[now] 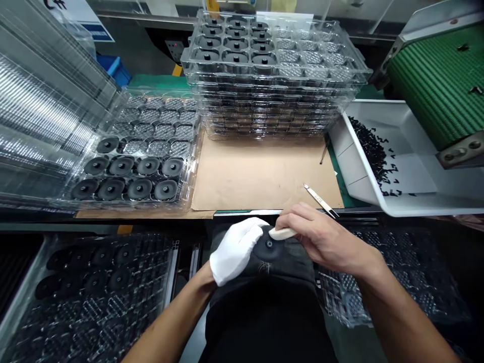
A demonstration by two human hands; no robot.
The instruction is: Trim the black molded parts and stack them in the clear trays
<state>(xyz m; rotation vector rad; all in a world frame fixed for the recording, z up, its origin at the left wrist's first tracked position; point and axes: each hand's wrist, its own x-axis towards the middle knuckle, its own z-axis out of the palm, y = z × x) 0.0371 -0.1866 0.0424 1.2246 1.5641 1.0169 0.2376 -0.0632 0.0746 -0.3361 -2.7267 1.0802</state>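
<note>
Head view: your gloved left hand [235,250] clasps a round black disc [269,248], your right hand [319,237] pinches a cream stick [283,233]; pressing hard could dislodge the disc.

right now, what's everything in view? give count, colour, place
round part: one, black, in left hand
stick: one, cream, in right hand, tip on the round part
tweezers: one, silver, on the cardboard
cardboard: one, brown, bench middle
tray stack: one, clear, back middle
disc tray: one, clear, bench left, holds black discs
leaning trays: one pile, clear, far left
bin: one, white, right, holds black pieces
conveyor: one, green, upper right
lower trays: two, clear, below bench
left hand: white glove
right hand: bare
</note>
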